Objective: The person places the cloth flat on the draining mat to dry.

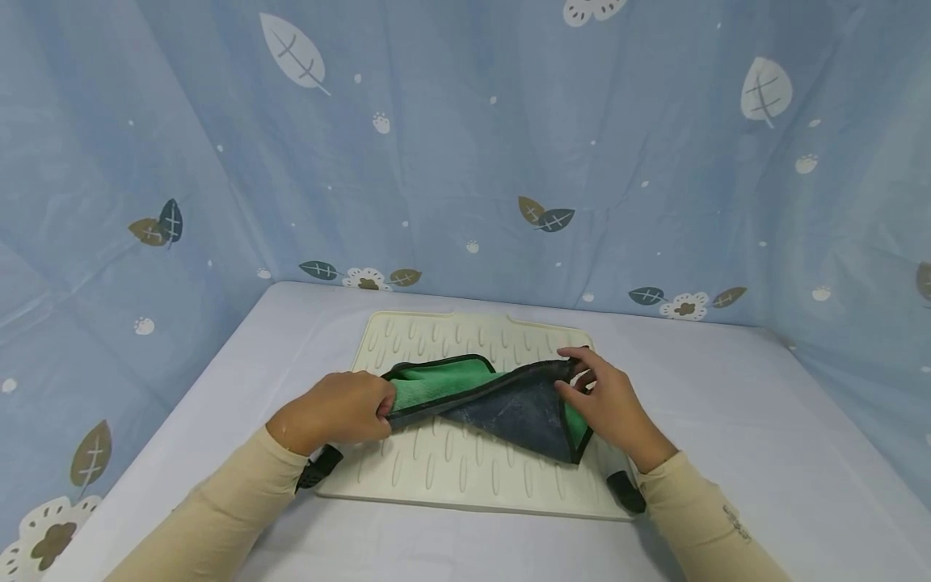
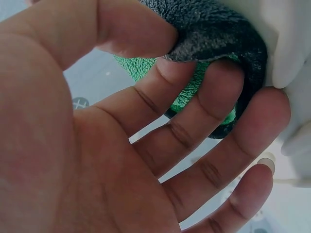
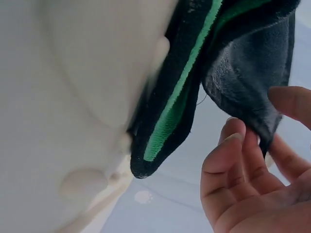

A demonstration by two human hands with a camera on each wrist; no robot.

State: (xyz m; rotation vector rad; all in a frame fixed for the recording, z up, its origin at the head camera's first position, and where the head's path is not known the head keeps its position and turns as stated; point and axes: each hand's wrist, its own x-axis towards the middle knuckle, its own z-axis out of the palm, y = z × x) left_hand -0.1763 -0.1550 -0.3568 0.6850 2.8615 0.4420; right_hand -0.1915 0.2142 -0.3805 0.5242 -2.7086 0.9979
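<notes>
A cloth (image 1: 509, 408), green on one face and dark grey on the other with a black edging, is folded and partly raised over a cream ribbed mat (image 1: 465, 493). My left hand (image 1: 345, 408) grips its left end; in the left wrist view the thumb and forefinger of the left hand (image 2: 121, 131) pinch the grey edge, the other fingers spread beneath. At the upper right corner, my right hand (image 1: 611, 400) holds the cloth up. In the right wrist view the corner runs in among the fingers of the right hand (image 3: 257, 179), with the thumb standing apart.
The mat lies on a white-covered table (image 1: 727, 404). A blue curtain (image 1: 465, 162) with leaf and flower prints surrounds the back and sides. Black wrist straps (image 1: 625, 491) show beneath the beige sleeves (image 1: 211, 509).
</notes>
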